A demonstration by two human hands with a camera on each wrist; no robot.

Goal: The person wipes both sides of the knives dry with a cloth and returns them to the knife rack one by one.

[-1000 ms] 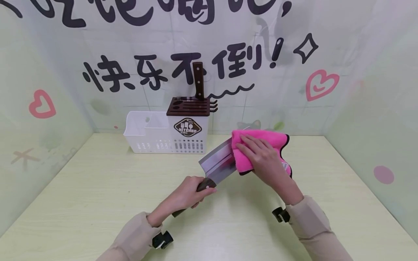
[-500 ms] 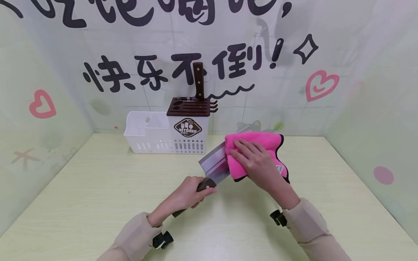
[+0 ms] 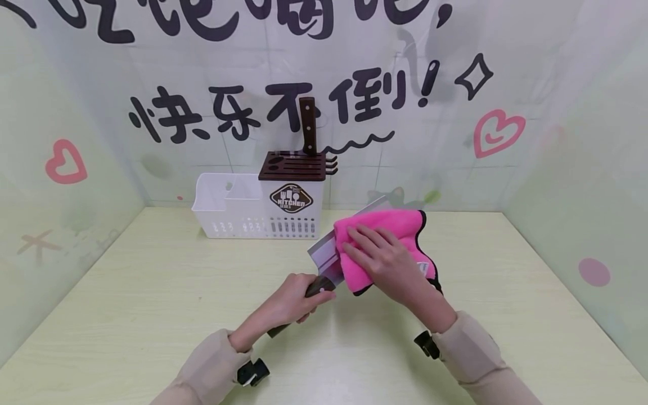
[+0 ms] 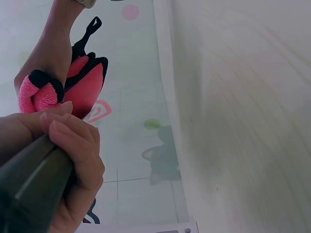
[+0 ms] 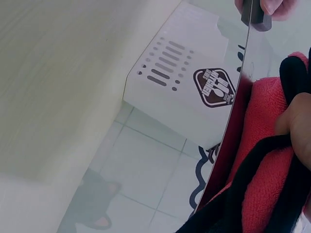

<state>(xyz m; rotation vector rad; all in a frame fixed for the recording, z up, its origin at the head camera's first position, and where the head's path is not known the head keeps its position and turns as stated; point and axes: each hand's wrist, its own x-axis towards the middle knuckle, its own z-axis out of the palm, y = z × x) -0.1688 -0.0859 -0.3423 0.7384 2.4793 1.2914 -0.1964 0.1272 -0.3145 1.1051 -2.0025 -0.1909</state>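
A cleaver [image 3: 325, 254] is held up at a slant over the table, its blade pointing away to the upper right. My left hand [image 3: 289, 298] grips its dark handle [image 4: 34, 179], with fingers curled round it in the left wrist view. My right hand [image 3: 388, 264] holds a pink cloth [image 3: 402, 220] with black edging against the blade's upper face. Fingers lie across the cloth in the head view, and the thumb [image 5: 299, 124] bends onto it in the right wrist view. The cloth hides most of the blade's middle; the far corner pokes out beyond it.
Behind the cleaver, a white knife holder [image 3: 296, 222] with a brown slotted top stands by the back wall. One brown-handled knife [image 3: 307, 126] is in it. An attached white basket [image 3: 228, 205] extends left. Walls enclose the pale table [image 3: 152, 315] at the back and sides.
My right hand has slid the pink cloth down along the blade towards the handle, uncovering more of the far end. The left hand and cleaver have stayed in place.
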